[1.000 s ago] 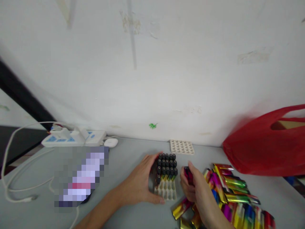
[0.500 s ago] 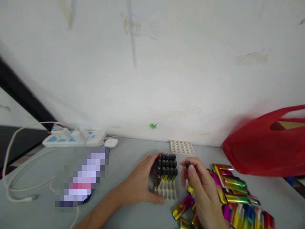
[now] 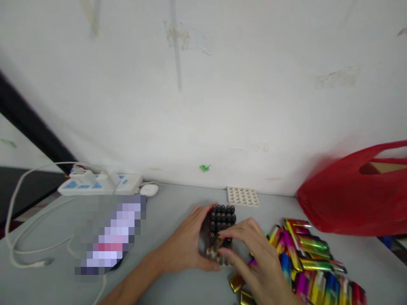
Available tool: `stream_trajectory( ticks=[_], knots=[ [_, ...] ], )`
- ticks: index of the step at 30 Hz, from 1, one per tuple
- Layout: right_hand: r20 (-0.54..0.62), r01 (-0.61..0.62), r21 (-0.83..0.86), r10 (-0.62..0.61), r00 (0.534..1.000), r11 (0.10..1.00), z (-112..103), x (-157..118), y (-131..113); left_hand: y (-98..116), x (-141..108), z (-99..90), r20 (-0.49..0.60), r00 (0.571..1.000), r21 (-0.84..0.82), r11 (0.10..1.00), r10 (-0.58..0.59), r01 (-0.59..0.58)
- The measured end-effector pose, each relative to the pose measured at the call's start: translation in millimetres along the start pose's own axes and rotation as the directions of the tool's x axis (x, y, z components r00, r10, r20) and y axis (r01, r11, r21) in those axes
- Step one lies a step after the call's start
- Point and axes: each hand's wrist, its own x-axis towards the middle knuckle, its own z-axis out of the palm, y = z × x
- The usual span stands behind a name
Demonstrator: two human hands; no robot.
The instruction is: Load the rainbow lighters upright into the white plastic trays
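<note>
A black-capped cylinder is sitting between the thumb and forefinger of the right hand, and those two fingertips are closing on it in what looks like a pinch, though they are partly hiding it. It is lying just to the left of the right palm, directly over the near, unfilled pockets of the slotted tray; its long axis is hard to read, as mostly the dark cap is showing. Behind it, rows of upright cylinders are standing caps up. The left hand, the farther one from the cylinder, is clamping round the tray's left side, thumb running along the front. Over to the right, loose metallic cylinders are lying sideways on the grey table, and a perforated pale tray is resting near the white wall. A red bag is slumping far right, while a power strip is occupying the left.
</note>
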Motion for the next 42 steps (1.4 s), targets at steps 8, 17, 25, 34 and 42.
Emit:
stream_trajectory(
  ticks=[8,17,25,34,42],
  knots=[
    [0.034,0.017,-0.037,-0.016,0.999,0.999,0.1,-1.7,4.7,-3.1,0.5,1.1,0.004,1.000,0.004,1.000,-0.017,0.017],
    [0.038,0.073,-0.078,-0.070,0.997,0.994,-0.7,1.2,4.6,-2.4,0.8,0.6,0.003,1.000,0.010,1.000,-0.024,0.024],
    [0.048,0.101,-0.088,-0.097,0.994,0.991,-0.8,2.2,0.5,-2.5,1.7,0.5,-0.004,1.000,0.005,1.000,-0.028,0.028],
    [0.047,0.070,-0.112,-0.065,0.997,0.991,1.9,-1.6,7.4,-3.2,1.0,1.4,-0.011,1.000,-0.005,1.000,-0.010,0.010],
    [0.073,0.123,-0.145,-0.113,0.991,0.982,2.0,-0.8,8.0,-3.1,-0.1,1.9,-0.018,1.000,-0.008,1.000,0.009,-0.009]
  ],
)
